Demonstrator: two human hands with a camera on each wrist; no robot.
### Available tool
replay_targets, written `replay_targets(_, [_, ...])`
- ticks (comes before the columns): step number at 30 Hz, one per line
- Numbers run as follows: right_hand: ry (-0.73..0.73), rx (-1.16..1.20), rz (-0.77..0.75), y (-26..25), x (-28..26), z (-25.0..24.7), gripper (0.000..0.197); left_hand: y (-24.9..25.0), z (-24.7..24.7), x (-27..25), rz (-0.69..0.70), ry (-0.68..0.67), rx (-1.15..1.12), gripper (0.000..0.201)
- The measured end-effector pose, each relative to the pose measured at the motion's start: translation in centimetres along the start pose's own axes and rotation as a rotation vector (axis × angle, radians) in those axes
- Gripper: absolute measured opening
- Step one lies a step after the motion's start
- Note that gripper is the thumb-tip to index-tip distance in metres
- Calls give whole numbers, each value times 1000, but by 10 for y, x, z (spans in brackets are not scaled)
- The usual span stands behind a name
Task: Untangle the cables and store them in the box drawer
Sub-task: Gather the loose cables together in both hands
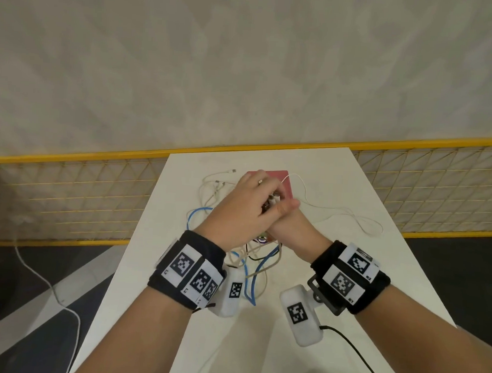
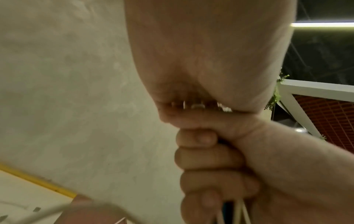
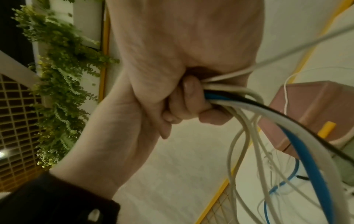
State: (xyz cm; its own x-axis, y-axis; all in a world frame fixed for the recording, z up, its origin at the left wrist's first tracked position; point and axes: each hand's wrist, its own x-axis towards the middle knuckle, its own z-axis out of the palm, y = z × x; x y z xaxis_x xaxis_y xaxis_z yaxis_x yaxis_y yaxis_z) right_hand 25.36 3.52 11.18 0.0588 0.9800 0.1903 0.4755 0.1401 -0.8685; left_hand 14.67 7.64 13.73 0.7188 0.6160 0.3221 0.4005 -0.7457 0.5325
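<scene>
the white table (image 1: 334, 274) carries everything: near its far end sits the pink box (image 1: 284, 185) with the drawer, mostly hidden behind the hands in the head view, and whether that drawer is open or closed cannot be told from here. over the middle of the table hangs the bundle of cables (image 1: 253, 260), white, blue and black strands looping down to the tabletop, while one loose white cable (image 1: 350, 216) trails off to the right across the surface and more white ends lie beside the box on the left. the right hand (image 1: 291, 227) has its fingers (image 3: 191, 103) curled tight around the gathered strands, fist upright. the left hand (image 1: 238, 211) sits on top of that fist, fingers folded down over the small connector ends (image 1: 272, 200) poking out, apparently pinching them, though exactly which plug it holds is too small to tell. the risk, as i judge it: with so many strands clamped together in one fist, pulling a plug upward could cinch the knot tighter rather than free it. the trailing white cable could also drag across the table and snag on the box or nudge it. the hanging loops might slide off the near edge if the fist rises too fast.
</scene>
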Motion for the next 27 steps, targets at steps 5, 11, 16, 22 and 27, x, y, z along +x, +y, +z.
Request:
replay_targets(5, [-50,127,23,-5,-4,-7,9,7,7,-3,-47,215,-161,62])
replay_targets(11, [70,-42,27,2,0,1,30,0,18,0,58,108,24,37])
replay_targets(16, [42,-202,-100,3,-3,-1,15,5,17,0,46,163,-6,23])
replay_targets(22, [99,147,-94,2,-5,-2,30,7,20,-1,40,247,-107,25])
replay_targets(27, [-119,210,20,4,-21,-10,17,4,15,1,-73,361,-254,29])
